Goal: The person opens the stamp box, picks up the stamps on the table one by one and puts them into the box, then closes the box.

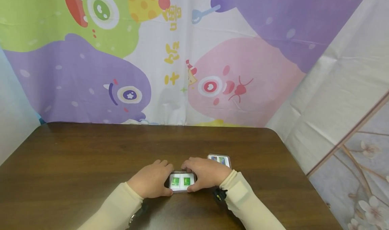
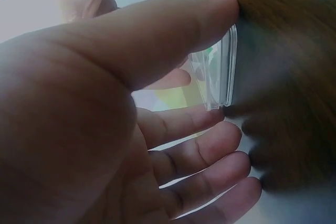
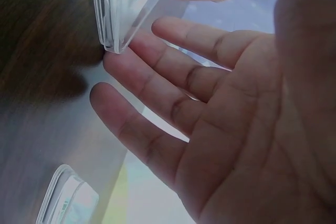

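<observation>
A flat clear plastic case [image 1: 181, 186] with two green pictures on a white ground lies on the brown table, between both hands. Its edge [image 2: 227, 72] looks layered in the left wrist view. At its left end my left hand [image 1: 153, 181] holds it, thumb at the near corner and index fingertip at the far one. My right hand [image 1: 208, 172] grips the other end, its thumb by the near right corner. In the right wrist view, the fingertips [image 3: 121, 66] meet the case's far corner. The remaining left fingers [image 2: 210, 166] extend loosely beyond the case.
A second clear case [image 1: 223, 160] with bluish-green pictures lies behind my right hand, partly covered by it. The wooden table [image 1: 91, 149] ends at a cartoon-printed cloth [image 1: 170, 105]. A floral panel [image 1: 364, 155] stands to the right.
</observation>
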Available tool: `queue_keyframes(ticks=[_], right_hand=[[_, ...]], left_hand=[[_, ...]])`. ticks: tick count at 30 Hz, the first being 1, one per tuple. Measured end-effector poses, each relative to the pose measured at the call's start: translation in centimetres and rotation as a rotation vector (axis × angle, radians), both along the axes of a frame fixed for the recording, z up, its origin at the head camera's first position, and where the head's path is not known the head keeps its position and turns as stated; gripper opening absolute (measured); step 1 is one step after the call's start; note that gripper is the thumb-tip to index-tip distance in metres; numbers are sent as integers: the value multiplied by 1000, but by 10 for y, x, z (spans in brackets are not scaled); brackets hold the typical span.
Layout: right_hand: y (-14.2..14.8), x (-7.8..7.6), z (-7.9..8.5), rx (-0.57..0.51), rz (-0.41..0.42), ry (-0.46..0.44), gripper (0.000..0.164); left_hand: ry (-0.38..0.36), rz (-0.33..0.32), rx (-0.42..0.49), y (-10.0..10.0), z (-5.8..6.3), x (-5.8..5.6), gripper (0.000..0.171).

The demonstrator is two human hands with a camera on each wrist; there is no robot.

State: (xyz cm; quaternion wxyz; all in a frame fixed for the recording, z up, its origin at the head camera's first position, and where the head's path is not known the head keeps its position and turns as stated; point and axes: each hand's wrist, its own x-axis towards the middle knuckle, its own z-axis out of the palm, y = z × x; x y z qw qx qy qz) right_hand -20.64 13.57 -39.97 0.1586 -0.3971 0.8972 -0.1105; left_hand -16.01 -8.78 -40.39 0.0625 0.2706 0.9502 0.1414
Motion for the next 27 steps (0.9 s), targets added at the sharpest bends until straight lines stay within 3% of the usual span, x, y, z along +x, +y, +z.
queue_keyframes(ticks=[7,14,27], right_hand=[[2,0,1,-9,3,-24,66],[9,-4,6,-68,-49,-90,66],[30,-9,18,-69,-146,-46,54]], left_hand=[[-2,-2,3,0,-1,0,59],[13,-19,18,-2,-2,0,64],[25,-31,33,-2,-1,-1,59]])
